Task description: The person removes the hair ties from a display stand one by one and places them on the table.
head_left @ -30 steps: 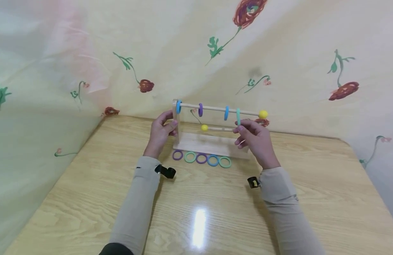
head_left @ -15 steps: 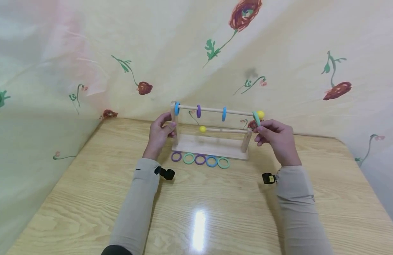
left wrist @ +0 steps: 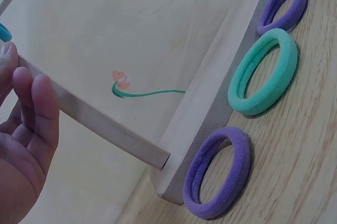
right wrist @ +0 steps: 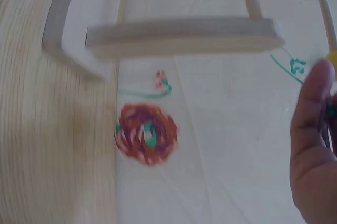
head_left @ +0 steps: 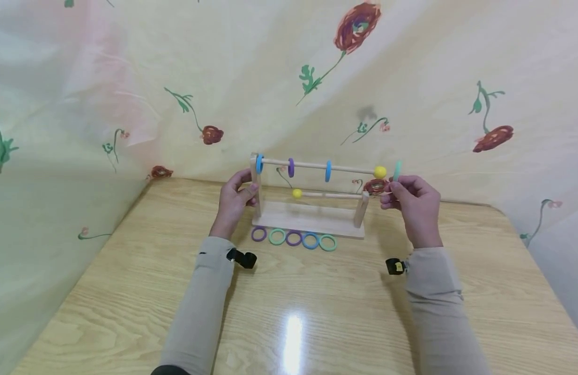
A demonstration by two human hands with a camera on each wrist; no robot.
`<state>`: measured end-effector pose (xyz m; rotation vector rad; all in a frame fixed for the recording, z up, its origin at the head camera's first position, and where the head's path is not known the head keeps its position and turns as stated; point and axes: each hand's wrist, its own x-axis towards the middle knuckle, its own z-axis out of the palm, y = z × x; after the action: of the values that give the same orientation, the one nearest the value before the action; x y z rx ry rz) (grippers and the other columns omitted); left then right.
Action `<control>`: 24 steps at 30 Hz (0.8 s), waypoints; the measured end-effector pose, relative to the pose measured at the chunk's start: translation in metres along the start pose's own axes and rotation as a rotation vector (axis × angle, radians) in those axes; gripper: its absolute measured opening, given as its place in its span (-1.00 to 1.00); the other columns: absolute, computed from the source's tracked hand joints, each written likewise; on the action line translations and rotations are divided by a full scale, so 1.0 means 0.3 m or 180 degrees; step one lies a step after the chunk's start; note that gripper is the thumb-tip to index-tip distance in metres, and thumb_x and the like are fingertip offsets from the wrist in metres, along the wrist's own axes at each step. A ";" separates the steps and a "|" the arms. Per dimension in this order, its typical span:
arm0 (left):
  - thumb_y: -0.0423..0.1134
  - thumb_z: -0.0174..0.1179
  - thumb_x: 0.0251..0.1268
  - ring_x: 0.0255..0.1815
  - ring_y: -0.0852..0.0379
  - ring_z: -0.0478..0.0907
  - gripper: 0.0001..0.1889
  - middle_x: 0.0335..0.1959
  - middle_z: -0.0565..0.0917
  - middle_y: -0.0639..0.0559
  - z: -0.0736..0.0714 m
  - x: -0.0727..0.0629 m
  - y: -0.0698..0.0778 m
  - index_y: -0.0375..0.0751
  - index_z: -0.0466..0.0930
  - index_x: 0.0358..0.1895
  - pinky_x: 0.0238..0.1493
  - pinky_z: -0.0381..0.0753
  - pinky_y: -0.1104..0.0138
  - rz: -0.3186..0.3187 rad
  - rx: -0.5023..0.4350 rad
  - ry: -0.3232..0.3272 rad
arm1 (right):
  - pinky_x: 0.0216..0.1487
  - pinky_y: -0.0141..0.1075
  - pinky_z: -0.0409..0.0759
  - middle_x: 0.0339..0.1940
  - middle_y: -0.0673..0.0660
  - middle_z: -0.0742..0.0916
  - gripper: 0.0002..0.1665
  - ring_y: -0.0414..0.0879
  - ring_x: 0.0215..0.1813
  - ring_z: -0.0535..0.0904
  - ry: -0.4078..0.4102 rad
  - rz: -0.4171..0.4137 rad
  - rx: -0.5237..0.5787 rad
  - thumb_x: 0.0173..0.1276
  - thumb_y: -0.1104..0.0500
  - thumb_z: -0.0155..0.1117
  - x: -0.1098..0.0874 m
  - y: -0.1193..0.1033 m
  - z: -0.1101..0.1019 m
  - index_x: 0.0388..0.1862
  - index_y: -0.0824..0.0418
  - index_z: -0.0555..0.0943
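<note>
A person in beige sleeves works with both hands at a pale wooden two-rod stand on a wood-grained counter. The right hand pinches a slim mint-green ring between thumb and fingers, holding it upright and nearly edge-on, off the stand and just beside the round yellow ball that tips the upper wooden rod. The left hand grips the stand's tall wooden post, thumb on the near side. Three rings hang apart along the upper rod: a bright blue ring near the tall post, a purple ring and a second blue ring. Below, a lower wooden rod runs from a shorter wooden post to another yellow ball. Along the stand's front edge, five fabric-textured rings lie in a row, from left: purple, mint-green, purple, blue and mint-green. Behind hangs a cream cloth with red flowers; small black cameras sit at both wrists
</note>
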<state>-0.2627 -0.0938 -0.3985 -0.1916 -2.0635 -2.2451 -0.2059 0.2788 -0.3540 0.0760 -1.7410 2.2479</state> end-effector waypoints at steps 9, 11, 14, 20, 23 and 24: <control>-0.39 0.16 0.48 -0.45 0.18 0.49 -0.61 0.10 0.55 -0.12 0.005 0.010 0.005 -0.26 0.50 0.32 -0.41 0.65 0.41 0.0019 0.0004 -0.0029 | -0.27 -0.15 0.75 -0.31 0.22 0.71 -0.81 0.03 -0.33 0.69 -0.1323 0.0658 -0.2094 0.51 0.29 0.22 -0.036 -0.023 -0.054 -0.08 0.45 0.58; -0.38 0.16 0.48 -0.44 0.17 0.50 -0.61 0.10 0.55 -0.13 0.003 0.009 0.003 -0.26 0.50 0.32 -0.40 0.66 0.40 0.0004 0.0027 -0.0012 | -0.28 -0.10 0.74 -0.32 0.26 0.70 -0.81 0.09 -0.31 0.67 -0.1734 0.0836 -0.2366 0.49 0.32 0.20 -0.041 -0.012 -0.057 -0.09 0.47 0.59; -0.38 0.16 0.49 -0.43 0.16 0.50 -0.60 0.11 0.55 -0.14 0.001 0.008 0.001 -0.27 0.49 0.33 -0.40 0.66 0.40 -0.0018 0.0046 0.0009 | -0.33 -0.13 0.71 -0.39 0.25 0.68 -0.84 0.06 -0.36 0.63 -0.2164 0.1043 -0.2687 0.47 0.35 0.18 -0.054 0.018 -0.054 -0.14 0.47 0.62; -0.39 0.15 0.49 -0.43 0.18 0.50 -0.60 0.12 0.55 -0.13 0.003 0.006 0.000 -0.27 0.49 0.33 -0.41 0.65 0.41 -0.0005 0.0038 0.0012 | -0.44 -0.26 0.48 -0.60 0.02 0.56 -0.85 -0.12 -0.50 0.46 -0.2479 0.1082 -0.3258 0.42 0.35 0.21 -0.081 0.104 -0.042 -0.36 0.26 0.66; -0.39 0.15 0.49 -0.44 0.18 0.50 -0.60 0.11 0.55 -0.13 0.003 0.006 -0.002 -0.27 0.49 0.33 -0.42 0.65 0.42 0.0010 0.0035 0.0017 | -0.46 -0.29 0.45 -0.62 -0.02 0.53 -0.83 -0.15 -0.53 0.44 -0.2534 0.1031 -0.3298 0.37 0.37 0.22 -0.089 0.136 -0.032 -0.42 0.21 0.63; -0.39 0.15 0.49 -0.44 0.19 0.49 -0.60 0.11 0.55 -0.13 0.003 0.006 -0.002 -0.27 0.49 0.34 -0.42 0.65 0.42 0.0013 0.0036 0.0018 | -0.47 -0.29 0.45 -0.62 -0.03 0.53 -0.83 -0.15 -0.54 0.44 -0.2544 0.1021 -0.3291 0.37 0.37 0.23 -0.091 0.143 -0.026 -0.42 0.21 0.63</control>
<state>-0.2647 -0.0929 -0.3988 -0.1884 -2.0705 -2.2285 -0.1900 0.2712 -0.4024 0.5444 -3.3094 1.2180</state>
